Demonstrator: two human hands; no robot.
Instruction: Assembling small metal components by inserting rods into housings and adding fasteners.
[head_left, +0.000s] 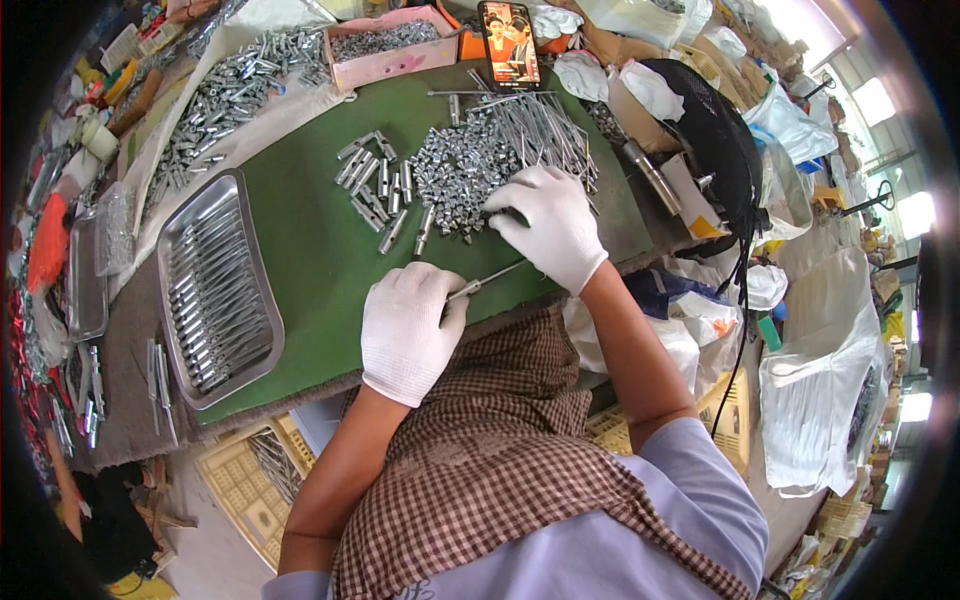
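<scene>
My left hand [408, 328], in a white knit glove, is closed around a thin metal rod [497, 276] with a thicker sleeve at the glove end. The rod points up and to the right, over the green mat's near edge. My right hand [553, 222], also gloved, reaches down at the right edge of a heap of small silvery metal fittings [455, 170]. Its thumb and forefinger curl toward each other; what lies between their tips I cannot make out. Loose thin rods [545, 130] lie just beyond it. Several short metal tubes [375, 175] lie left of the heap.
A steel tray [277, 345] of rods stands at the left on the green mat [310, 250]. A pink box [385, 65] of small parts and a phone [510, 45] showing a video stand at the back. Metal tubes [235, 100] pile up back left. A black mesh bag [715, 140] hangs at the right.
</scene>
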